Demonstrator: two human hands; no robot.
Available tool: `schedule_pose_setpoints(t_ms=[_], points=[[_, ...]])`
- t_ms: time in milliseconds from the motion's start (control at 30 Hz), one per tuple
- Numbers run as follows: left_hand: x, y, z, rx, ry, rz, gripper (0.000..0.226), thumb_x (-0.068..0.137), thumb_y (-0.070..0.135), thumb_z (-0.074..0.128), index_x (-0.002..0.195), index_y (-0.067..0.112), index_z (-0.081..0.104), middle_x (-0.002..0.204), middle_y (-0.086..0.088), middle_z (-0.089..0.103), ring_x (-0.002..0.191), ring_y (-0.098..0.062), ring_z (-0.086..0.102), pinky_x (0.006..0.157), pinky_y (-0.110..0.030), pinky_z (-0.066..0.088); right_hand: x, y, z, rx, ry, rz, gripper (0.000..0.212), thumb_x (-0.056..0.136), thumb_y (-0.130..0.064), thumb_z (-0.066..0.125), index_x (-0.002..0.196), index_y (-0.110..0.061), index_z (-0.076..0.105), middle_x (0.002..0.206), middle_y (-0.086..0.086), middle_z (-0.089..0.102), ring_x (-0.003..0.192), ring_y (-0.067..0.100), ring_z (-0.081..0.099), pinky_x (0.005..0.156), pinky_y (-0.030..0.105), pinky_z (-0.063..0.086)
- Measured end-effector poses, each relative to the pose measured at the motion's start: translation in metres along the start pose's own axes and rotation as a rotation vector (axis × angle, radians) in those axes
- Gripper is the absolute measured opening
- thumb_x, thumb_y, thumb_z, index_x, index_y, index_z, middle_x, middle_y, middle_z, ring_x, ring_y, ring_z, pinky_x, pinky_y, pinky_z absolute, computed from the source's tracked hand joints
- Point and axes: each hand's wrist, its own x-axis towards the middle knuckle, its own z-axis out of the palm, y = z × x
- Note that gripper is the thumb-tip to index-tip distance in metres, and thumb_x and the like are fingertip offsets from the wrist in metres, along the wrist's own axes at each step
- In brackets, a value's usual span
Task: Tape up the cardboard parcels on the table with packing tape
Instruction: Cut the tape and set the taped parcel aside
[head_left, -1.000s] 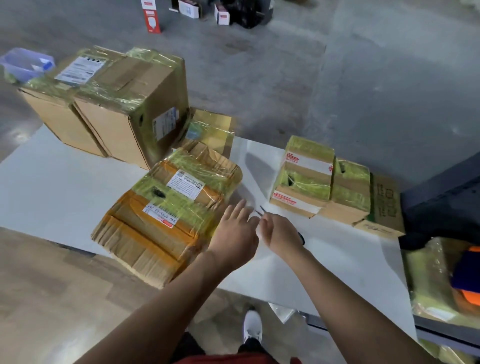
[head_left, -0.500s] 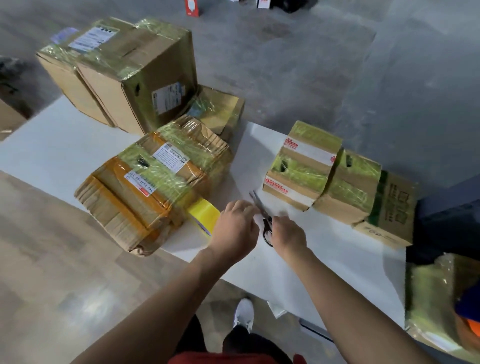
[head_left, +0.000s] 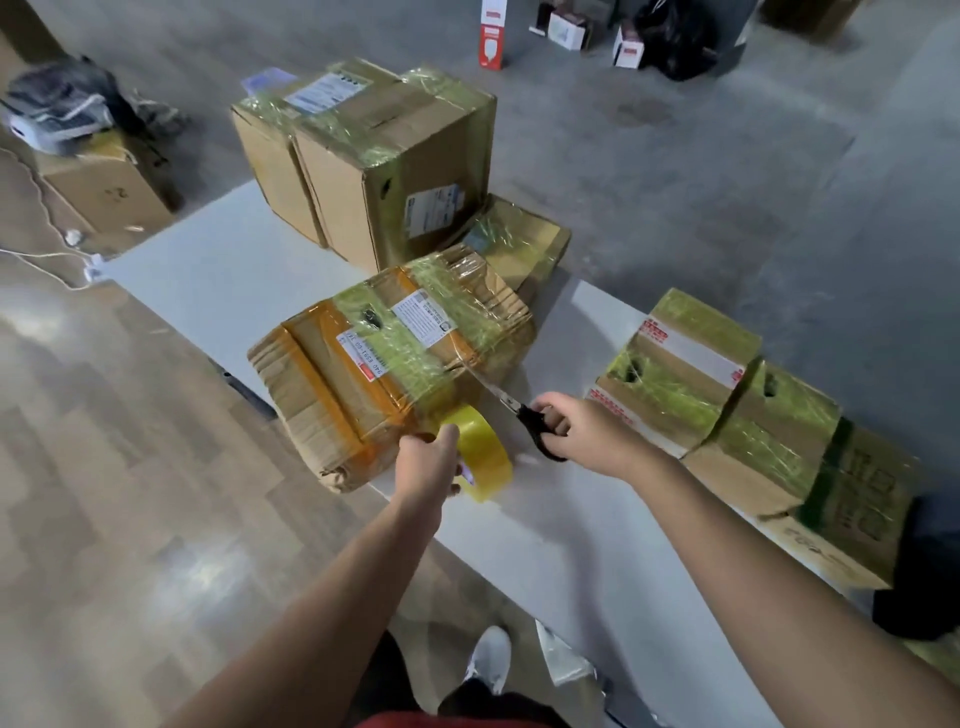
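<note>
Person cutting tape at the near corner of a wrapped cardboard bundle (head_left: 384, 364)

The left hand (head_left: 426, 467) is gripping the yellow tape roll (head_left: 485, 454), fingers curled round it, holding it on edge just beside the bundle's near corner. The right hand (head_left: 576, 434) is holding the scissors (head_left: 524, 415), fingers clamped in the black handles and blades pointing toward 10 o'clock at that corner. The bundle is lying on the white surface (head_left: 223, 270), its long axis running 8 to 2 o'clock. A large box (head_left: 374, 156) is sitting at 12 o'clock and small boxes (head_left: 685, 364) at 3 o'clock, all closed, their contents hidden.
</note>
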Motion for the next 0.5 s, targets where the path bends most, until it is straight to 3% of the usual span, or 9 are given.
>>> schedule_pose_setpoints(t_ms=[133,233,400,500], points=[[0.017,0.0,0.001,-0.099,-0.055,-0.018,0.044,0.087,0.029,0.07,0.108,-0.008,0.059,0.089,-0.023,0.063,0.069,-0.027,0.065,0.063,-0.036,0.058,0.009,-0.025,-0.031,-0.088,-0.13,-0.029,0.025,0.086,-0.014,0.067,0.103,-0.032,0.063,0.079,-0.013,0.064,0.067,0.004,0.055,0.069,0.019,0.044],[0.02,-0.004,-0.004,-0.057,-0.11,-0.026,0.04,0.086,0.022,0.074,0.111,-0.007,0.061,0.102,-0.026,0.07,0.072,-0.025,0.068,0.057,-0.029,0.057,0.014,-0.038,-0.045,-0.172,-0.224,-0.016,0.024,0.084,-0.014,0.071,0.101,-0.031,0.066,0.074,-0.017,0.065,0.062,-0.001,0.056,0.064,0.015,0.044],[0.025,0.0,-0.017,-0.025,-0.204,-0.072,0.019,0.088,0.016,0.072,0.099,0.001,0.065,0.08,-0.01,0.069,0.063,-0.016,0.065,0.054,-0.022,0.048,0.015,-0.05,-0.061,-0.308,-0.277,0.029,0.025,0.079,-0.021,0.078,0.098,-0.036,0.068,0.081,-0.015,0.072,0.06,-0.005,0.057,0.048,0.006,0.036],[0.023,0.003,-0.023,-0.03,-0.274,-0.095,0.011,0.091,0.015,0.068,0.083,0.01,0.062,0.065,0.0,0.067,0.054,-0.009,0.064,0.057,-0.022,0.048,0.012,-0.058,-0.065,-0.376,-0.305,0.052,0.027,0.078,-0.028,0.081,0.101,-0.033,0.068,0.089,-0.012,0.073,0.047,-0.007,0.052,0.041,0.006,0.033]])
